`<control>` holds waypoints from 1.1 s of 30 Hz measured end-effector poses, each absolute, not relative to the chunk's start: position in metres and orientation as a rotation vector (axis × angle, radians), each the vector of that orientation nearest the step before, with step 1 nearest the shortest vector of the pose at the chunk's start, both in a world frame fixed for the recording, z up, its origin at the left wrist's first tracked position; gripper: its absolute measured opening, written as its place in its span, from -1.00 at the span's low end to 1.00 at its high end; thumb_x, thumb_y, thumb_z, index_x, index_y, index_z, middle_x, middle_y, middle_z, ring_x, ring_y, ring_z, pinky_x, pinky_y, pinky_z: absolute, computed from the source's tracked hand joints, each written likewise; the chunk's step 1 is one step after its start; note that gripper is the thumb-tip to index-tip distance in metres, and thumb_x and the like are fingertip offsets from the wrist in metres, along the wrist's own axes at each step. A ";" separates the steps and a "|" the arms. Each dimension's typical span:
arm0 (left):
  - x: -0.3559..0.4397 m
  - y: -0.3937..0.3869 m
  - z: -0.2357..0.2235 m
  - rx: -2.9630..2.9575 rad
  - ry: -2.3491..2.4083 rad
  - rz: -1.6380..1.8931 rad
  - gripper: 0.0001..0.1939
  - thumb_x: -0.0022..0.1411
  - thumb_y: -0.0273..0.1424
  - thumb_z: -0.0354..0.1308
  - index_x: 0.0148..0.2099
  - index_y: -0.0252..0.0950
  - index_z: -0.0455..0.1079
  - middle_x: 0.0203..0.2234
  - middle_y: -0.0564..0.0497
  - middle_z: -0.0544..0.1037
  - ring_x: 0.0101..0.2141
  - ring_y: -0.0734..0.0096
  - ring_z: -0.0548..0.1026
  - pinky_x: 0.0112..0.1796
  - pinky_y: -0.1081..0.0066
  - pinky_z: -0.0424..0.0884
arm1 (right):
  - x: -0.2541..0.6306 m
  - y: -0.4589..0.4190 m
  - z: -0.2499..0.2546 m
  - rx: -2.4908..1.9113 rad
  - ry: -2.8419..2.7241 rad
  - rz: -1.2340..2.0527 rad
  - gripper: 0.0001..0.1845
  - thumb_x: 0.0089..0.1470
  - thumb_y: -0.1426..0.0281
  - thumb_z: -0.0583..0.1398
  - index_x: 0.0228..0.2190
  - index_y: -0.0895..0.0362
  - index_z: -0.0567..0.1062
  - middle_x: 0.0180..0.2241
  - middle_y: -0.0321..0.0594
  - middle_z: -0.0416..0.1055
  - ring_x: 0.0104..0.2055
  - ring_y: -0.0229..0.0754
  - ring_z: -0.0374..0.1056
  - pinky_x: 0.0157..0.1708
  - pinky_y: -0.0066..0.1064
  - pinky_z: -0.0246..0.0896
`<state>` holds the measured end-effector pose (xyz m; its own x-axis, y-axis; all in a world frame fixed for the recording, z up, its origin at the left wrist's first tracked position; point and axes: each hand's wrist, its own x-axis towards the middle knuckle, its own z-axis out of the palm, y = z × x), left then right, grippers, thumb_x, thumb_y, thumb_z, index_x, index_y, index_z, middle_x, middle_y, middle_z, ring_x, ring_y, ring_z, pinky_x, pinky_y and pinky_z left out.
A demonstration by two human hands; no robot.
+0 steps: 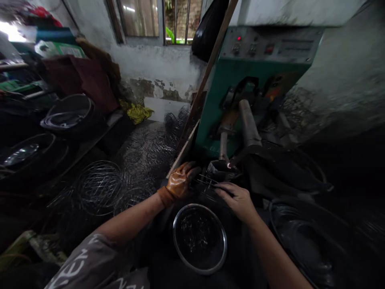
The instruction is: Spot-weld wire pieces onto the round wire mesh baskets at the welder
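My left hand [180, 179], in an orange-brown glove, is closed on one end of a small rack of thin metal wires [207, 180]. The bare fingers of my right hand [236, 197] pinch the other end of it. Just above and beyond the wires, the electrodes of a green spot welder [229, 165] meet at a small glowing point. Below my hands is a round bowl with a shiny metal rim [175, 237], holding small wire pieces [195, 233].
Round wire racks [100, 184] and tangled wire pieces [150, 148] cover the floor at left. Round tubs [67, 108] stand farther left. A wooden board [185, 148] leans beside the machine, and wire coils [300, 237] lie at right.
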<state>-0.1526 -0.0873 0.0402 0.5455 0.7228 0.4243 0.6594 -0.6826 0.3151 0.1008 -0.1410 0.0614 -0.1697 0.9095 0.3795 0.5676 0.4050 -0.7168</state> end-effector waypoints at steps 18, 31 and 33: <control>-0.083 -0.054 0.038 2.516 1.277 0.821 -0.24 -0.01 0.00 0.28 0.18 -0.28 0.40 -0.03 -0.20 0.58 -0.04 -0.05 0.55 0.01 0.07 0.46 | 0.134 -0.098 0.063 -1.274 -1.741 0.424 -0.66 0.19 0.10 0.24 -0.43 0.03 0.67 -0.37 -0.17 0.64 -0.29 -0.04 0.57 -0.19 -0.20 0.50; -0.068 -0.054 0.012 2.466 1.025 1.263 -0.41 0.17 -0.10 0.19 0.15 -0.36 0.40 0.00 -0.22 0.57 0.07 0.10 0.51 0.11 0.16 0.44 | 0.154 -0.098 0.032 -1.318 -1.535 0.541 -0.71 0.06 0.12 0.29 -0.49 0.06 0.64 -0.38 -0.14 0.65 -0.30 0.00 0.58 -0.22 -0.21 0.48; -0.066 -0.054 0.008 2.433 1.020 1.304 -0.45 0.17 -0.13 0.19 0.12 -0.35 0.40 -0.01 -0.22 0.58 0.08 0.13 0.50 0.12 0.17 0.43 | 0.153 -0.099 0.033 -1.330 -1.516 0.515 -0.70 0.06 0.12 0.29 -0.51 0.06 0.62 -0.39 -0.14 0.65 -0.32 0.00 0.57 -0.24 -0.22 0.47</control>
<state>-0.0661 -0.0537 0.0080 0.3735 0.6550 0.6569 0.4800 -0.7424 0.4674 0.1530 -0.0989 0.0331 0.1188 0.9088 0.3999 0.4772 0.3009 -0.8257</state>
